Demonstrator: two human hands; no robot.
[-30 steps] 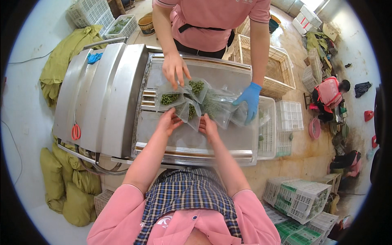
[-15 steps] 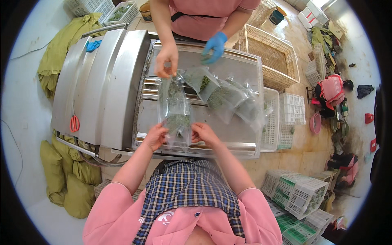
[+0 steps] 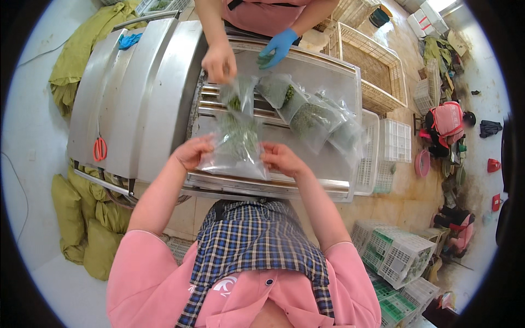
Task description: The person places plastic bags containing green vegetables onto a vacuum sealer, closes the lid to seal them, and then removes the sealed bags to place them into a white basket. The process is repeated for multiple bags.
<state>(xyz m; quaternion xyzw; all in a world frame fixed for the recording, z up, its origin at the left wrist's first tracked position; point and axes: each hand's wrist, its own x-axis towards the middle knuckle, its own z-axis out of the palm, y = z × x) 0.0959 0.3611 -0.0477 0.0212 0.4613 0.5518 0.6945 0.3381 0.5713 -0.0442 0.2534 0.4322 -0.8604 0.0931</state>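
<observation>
Between my hands lies a clear plastic bag (image 3: 238, 143) of green sprigs, flat over the near part of a metal machine bed (image 3: 306, 172). My left hand (image 3: 195, 151) pinches its left edge. At its right edge, my right hand (image 3: 280, 158) has its fingers closed on the plastic. Beyond it, another clear bag (image 3: 246, 94) with greens overlaps its far end. A co-worker's bare hand (image 3: 220, 62), blurred, is at that farther bag. Their other hand, in a blue glove (image 3: 279, 48), hovers over the bed's far side.
Several filled clear bags (image 3: 311, 120) overlap on the bed's right half. Left of the bed is the machine's raised steel lid (image 3: 164, 104), with red-handled scissors (image 3: 99, 148) on its left side. Plastic crates (image 3: 396, 141) stand to the right. Green sacks (image 3: 71, 218) lie at left.
My hands have moved farther from my body and wider apart, and the bag between them is spread broader. The co-worker's bare hand remains near the far bag. The view has shifted slightly.
</observation>
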